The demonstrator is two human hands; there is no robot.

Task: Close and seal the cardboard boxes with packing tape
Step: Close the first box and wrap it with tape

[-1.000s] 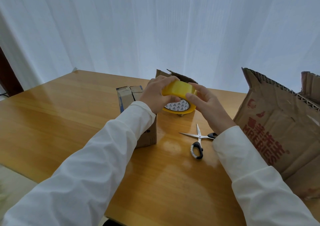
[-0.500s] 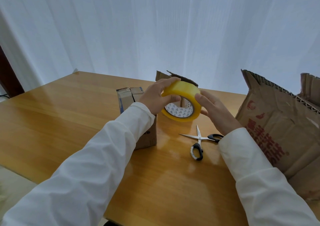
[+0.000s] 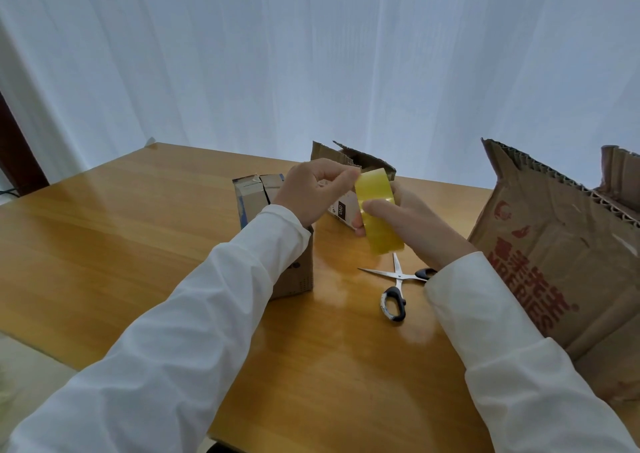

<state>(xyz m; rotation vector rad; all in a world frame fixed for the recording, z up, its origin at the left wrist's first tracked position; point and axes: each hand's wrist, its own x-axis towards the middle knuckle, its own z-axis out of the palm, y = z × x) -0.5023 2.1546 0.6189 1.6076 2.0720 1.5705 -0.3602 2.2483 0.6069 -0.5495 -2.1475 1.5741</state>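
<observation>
A yellow roll of packing tape is held edge-on above the table, between both hands. My right hand grips the roll, thumb across its outer face. My left hand pinches at the roll's upper left edge with fingertips. Below my left wrist stands a small cardboard box with its top flaps folded shut. Behind the hands sits another small box with flaps standing up. A large cardboard box with red print and raised flaps fills the right side.
Scissors with black handles lie open on the wooden table just below my right hand. A white curtain hangs behind the table. The table's near edge runs under my forearms.
The roll has turned from showing its hollow core to edge-on. My right hand now wraps it and my left hand has shifted from gripping the roll to pinching its edge.
</observation>
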